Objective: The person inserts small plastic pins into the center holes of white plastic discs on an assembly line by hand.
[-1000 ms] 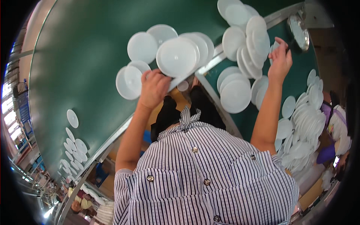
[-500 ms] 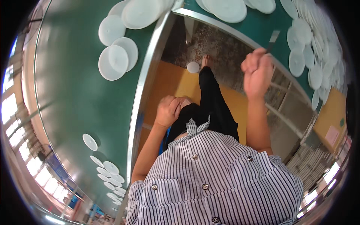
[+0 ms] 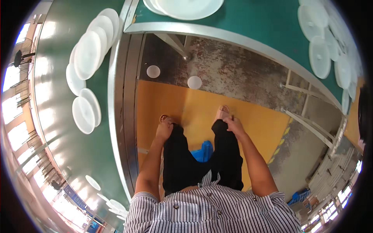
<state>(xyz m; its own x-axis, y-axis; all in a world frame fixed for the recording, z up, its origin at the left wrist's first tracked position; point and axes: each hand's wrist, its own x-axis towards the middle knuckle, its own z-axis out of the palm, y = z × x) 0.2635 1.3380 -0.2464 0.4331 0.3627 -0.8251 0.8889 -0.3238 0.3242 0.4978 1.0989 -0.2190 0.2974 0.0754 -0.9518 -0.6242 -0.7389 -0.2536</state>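
Hands at rest, both empty: left hand point(image 3: 164, 129) hangs loosely curled beside the left trouser leg point(image 3: 176, 163), right hand point(image 3: 234, 125) lies with fingers bent against the right one, neither gripping anything. White plastic lids are the stock on record: a fanned stack point(image 3: 90, 50) on the green belt point(image 3: 54, 128) to the left of the yellow floor mat point(image 3: 182, 108), two more lids point(image 3: 86, 110) on the belt nearer the person, another batch point(image 3: 186, 6) on the table beyond the mat. Two lids point(image 3: 194, 82) lie loose on the bare concrete just past the mat's far edge (apparently dropped, still unrecovered). Handling stands paused; nothing in hand, floor pieces outstanding.
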